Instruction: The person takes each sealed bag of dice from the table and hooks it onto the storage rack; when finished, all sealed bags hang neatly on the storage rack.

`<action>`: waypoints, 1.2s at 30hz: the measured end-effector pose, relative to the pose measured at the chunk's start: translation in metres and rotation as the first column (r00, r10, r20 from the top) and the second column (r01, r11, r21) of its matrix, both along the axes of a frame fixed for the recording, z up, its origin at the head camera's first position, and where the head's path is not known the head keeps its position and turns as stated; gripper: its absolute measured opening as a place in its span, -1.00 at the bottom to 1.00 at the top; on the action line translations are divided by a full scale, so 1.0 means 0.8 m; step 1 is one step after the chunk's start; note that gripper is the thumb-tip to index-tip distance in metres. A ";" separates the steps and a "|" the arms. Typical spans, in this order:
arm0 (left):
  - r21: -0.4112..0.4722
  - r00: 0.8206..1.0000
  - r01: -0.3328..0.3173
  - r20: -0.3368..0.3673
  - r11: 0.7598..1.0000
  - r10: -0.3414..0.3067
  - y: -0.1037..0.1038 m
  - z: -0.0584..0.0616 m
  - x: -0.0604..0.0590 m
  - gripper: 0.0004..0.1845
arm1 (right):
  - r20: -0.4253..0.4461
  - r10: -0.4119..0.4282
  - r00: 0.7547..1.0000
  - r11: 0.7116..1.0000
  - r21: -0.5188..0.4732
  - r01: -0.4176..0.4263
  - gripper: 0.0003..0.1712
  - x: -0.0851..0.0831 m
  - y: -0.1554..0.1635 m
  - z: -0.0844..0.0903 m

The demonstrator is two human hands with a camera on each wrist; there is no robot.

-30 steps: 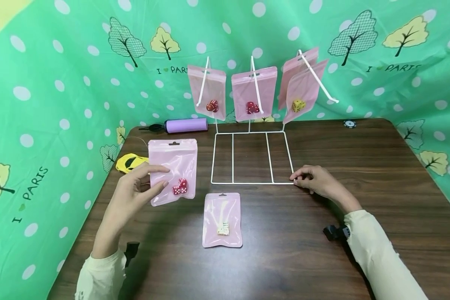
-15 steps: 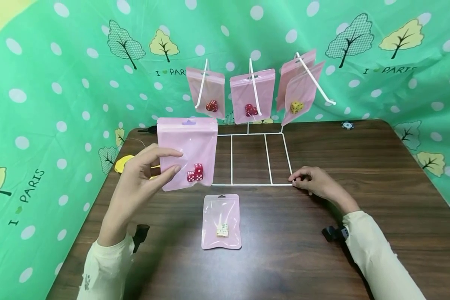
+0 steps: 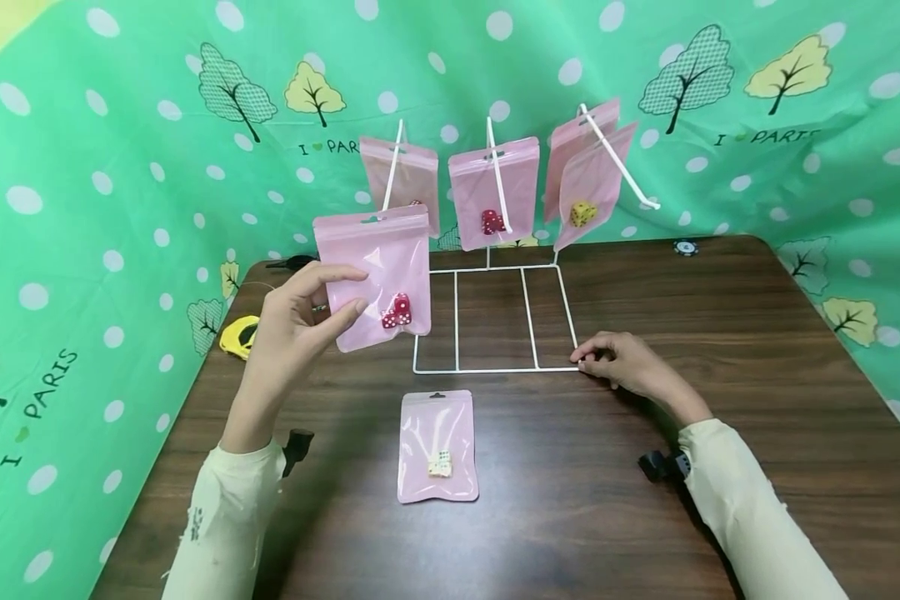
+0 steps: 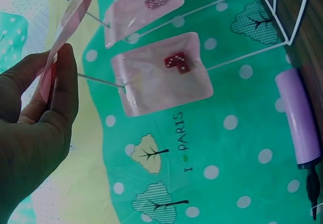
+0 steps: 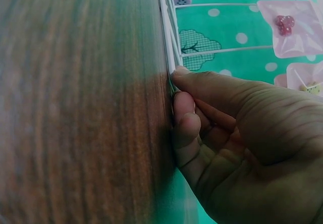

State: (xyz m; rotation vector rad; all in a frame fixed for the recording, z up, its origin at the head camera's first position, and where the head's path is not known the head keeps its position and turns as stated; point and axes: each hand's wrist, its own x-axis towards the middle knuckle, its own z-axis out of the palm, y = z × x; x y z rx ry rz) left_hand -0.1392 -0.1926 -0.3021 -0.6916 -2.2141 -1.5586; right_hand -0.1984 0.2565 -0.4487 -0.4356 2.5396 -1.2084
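Note:
My left hand (image 3: 292, 333) pinches a pink zip pouch (image 3: 378, 250) with red dice between thumb and fingers, raised at the rack's left hook. In the left wrist view the held pouch (image 4: 70, 24) appears nearly edge-on. At the front right corner of the white wire rack (image 3: 495, 370), my right hand (image 3: 637, 367) pinches the base wire. A hanging pouch (image 3: 401, 171) on the left hook is partly hidden by the held one. Another pouch (image 3: 513, 187) with red dice hangs in the middle. The right hook carries a yellow-dice pouch (image 3: 592, 179) with another behind it.
A pink pouch (image 3: 437, 425) with white dice lies flat on the dark wooden table (image 3: 555, 500). Farther left are a yellow toy car (image 3: 236, 337) and a purple pump (image 4: 299, 118). A poker chip (image 3: 686, 247) lies near the back edge.
My left hand has lifted the pouch with red dice up and rightward, from above the table's left side to the left hook. The right hand keeps its grip on the rack corner.

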 end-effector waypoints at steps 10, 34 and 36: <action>0.008 1.000 0.013 -0.005 1.000 -0.013 0.007 -0.002 -0.021 -0.64 | -0.001 -0.008 1.000 1.000 0.002 0.008 -0.78 0.001 0.002 0.003; 0.042 0.973 -0.054 0.225 0.998 0.044 0.020 0.000 -0.120 -0.62 | -0.005 -0.013 1.000 1.000 -0.011 0.013 -0.81 0.002 -0.001 -0.001; 0.046 0.971 -0.056 0.235 0.997 0.043 0.023 0.004 -0.123 -0.61 | -0.010 -0.011 1.000 1.000 -0.018 0.011 -0.81 0.001 0.000 -0.002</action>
